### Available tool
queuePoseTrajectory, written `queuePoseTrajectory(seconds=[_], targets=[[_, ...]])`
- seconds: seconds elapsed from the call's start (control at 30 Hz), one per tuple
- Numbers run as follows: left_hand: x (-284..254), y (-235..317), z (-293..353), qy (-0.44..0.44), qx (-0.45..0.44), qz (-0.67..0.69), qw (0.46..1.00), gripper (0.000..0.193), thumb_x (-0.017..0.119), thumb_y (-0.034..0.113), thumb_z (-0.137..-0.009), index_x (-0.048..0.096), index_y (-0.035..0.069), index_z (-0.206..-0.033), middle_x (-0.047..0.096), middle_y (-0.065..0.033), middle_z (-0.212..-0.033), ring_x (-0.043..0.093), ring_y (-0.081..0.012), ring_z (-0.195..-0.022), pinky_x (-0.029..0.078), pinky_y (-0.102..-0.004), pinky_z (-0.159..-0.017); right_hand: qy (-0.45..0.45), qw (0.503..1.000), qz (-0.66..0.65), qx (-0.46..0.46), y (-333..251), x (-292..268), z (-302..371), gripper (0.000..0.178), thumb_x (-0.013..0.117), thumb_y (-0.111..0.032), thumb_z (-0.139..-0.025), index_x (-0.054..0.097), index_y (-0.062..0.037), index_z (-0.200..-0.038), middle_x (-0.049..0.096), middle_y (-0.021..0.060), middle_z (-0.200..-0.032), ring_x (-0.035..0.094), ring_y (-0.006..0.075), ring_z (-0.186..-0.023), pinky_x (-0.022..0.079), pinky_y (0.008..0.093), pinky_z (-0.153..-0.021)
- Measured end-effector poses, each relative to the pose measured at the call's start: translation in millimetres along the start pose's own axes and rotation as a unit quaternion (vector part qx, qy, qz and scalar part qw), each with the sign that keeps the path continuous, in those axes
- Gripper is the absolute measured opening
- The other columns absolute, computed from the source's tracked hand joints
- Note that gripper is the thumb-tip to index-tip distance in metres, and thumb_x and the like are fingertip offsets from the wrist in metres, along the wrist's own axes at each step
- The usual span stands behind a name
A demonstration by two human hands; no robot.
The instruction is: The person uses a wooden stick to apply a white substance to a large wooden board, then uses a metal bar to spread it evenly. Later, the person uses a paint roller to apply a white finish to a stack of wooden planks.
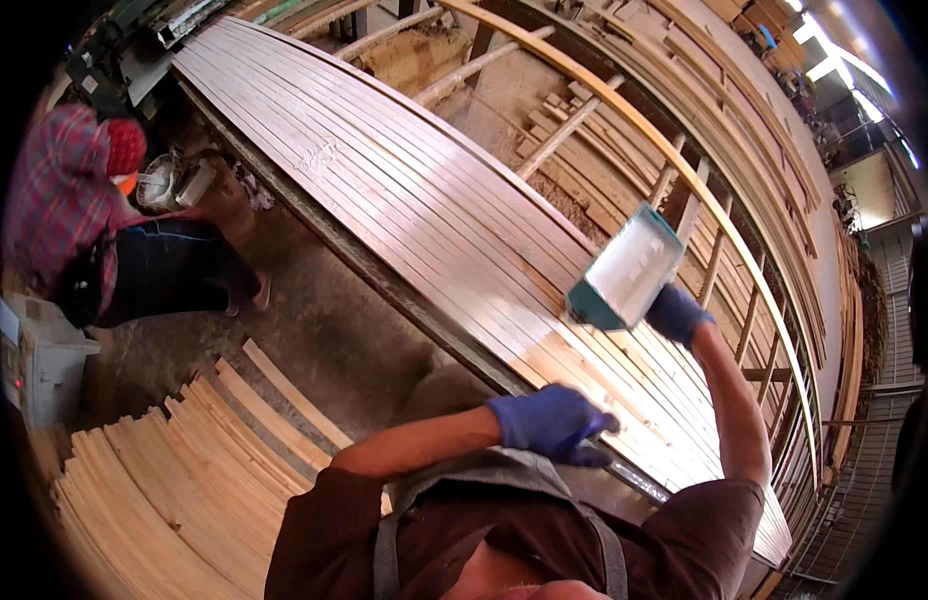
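My right hand [677, 315], in a blue glove, grips a teal rectangular tub [596, 306] by its near right edge. The tub is tilted over the boards, and its inside is whitish. Below it lies a long row of narrow wooden boards [384, 200], side by side on a bench. Their far left stretch looks greyish and shiny, while the part close to me is pale bare wood [594, 375]. My left hand [554, 425], also blue-gloved, hovers by the bench's near edge with its fingers apart, and I see nothing held in it.
A person [64, 210] in a plaid shirt sits at the left beside a bucket [162, 185]. Pale wooden strips [174, 470] are laid out at the lower left, near a grey box [54, 350]. Beyond the bench runs a wooden rack [574, 130] with more timber.
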State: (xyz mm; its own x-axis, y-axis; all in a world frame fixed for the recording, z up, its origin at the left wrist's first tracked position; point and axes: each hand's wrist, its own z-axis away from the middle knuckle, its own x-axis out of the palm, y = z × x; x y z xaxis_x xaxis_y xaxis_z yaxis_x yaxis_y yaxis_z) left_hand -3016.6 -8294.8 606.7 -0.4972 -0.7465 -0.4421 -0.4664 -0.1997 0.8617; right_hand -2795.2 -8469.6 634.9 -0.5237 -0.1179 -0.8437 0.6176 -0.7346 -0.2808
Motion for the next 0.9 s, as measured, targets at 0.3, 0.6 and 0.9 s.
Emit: queuePoseTrajectory(seconds=[0.3, 0.6, 0.9], targets=[[145.8, 42.9, -3.2, 0.096, -0.147, 0.223, 0.959, 0.042, 0.063, 0.038, -0.091, 0.062, 0.007, -0.118, 0.067, -0.0142, -0.110, 0.067, -0.0291, -0.097, 0.053, -0.0371, -0.085, 0.020, 0.999, 0.021, -0.018, 49.6, 15.8, 35.4, 0.025, 0.062, -0.023, -0.091, 0.066, -0.0030, -0.106, 0.068, 0.0162, -0.104, 0.064, 0.0263, -0.096, 0.052, 0.0403, -0.087], [334.3, -34.1, 88.2, 0.454, -0.581, 0.234, 0.634, 0.032, 0.057, 0.031, -0.093, 0.064, 0.003, -0.108, 0.070, -0.0094, -0.091, 0.068, -0.0176, -0.077, 0.053, -0.0315, -0.066, 0.049, 0.998, -0.037, 0.004, 353.4, 133.8, 352.8, 0.024, 0.054, -0.019, -0.088, 0.066, -0.0071, -0.106, 0.068, 0.0189, -0.100, 0.065, 0.0344, -0.092, 0.052, 0.0422, -0.082], [532.8, 5.1, 193.3, 0.321, -0.743, 0.443, 0.384, 0.037, 0.054, 0.041, -0.095, 0.061, 0.006, -0.105, 0.071, -0.0100, -0.090, 0.068, -0.0215, -0.072, 0.054, -0.0351, -0.060, 0.007, 0.984, 0.154, 0.093, 404.6, 183.0, 543.9, 0.024, 0.060, -0.025, -0.081, 0.068, -0.0088, -0.098, 0.069, 0.0177, -0.091, 0.065, 0.0399, -0.084, 0.052, 0.0478, -0.071]])
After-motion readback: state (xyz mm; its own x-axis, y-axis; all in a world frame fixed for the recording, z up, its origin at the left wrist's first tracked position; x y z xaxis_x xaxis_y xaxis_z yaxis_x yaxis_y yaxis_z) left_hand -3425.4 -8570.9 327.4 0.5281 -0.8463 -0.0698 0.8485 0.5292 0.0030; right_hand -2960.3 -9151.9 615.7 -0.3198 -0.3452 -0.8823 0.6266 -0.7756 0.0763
